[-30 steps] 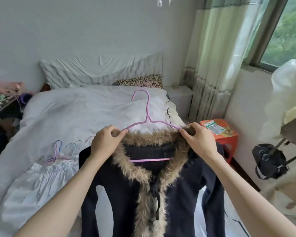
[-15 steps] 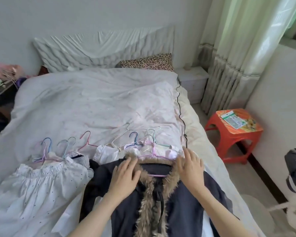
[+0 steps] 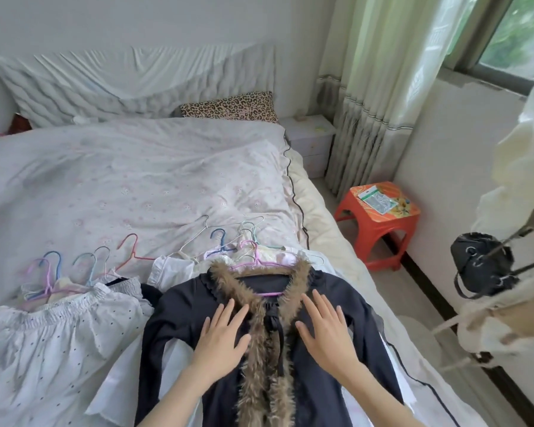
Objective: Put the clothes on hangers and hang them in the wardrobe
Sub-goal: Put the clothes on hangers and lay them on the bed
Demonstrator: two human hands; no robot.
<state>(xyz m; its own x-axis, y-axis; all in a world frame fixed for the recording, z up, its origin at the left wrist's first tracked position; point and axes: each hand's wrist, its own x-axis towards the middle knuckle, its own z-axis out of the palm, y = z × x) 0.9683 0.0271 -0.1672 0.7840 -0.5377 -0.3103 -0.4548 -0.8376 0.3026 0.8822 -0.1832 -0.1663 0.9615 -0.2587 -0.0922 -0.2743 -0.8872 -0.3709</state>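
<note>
Got both palms flat on the dark cardigan (image 3: 182, 306) lying on the bed (image 3: 136, 186): left hand (image 3: 222, 337) and right hand (image 3: 324, 331) either side of its fur trim (image 3: 259, 343), fingers straight and spread, gripping nothing. A pink hanger (image 3: 253, 257) sits in the neck, hook pointing up the bed over other hangered clothes (image 3: 59, 309).

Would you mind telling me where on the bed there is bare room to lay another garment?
The quilt lies bare between the leopard pillow and the row of hangers. The near edge is crowded: the white dotted garment, the dark cardigan and both hands flat on it.
</note>
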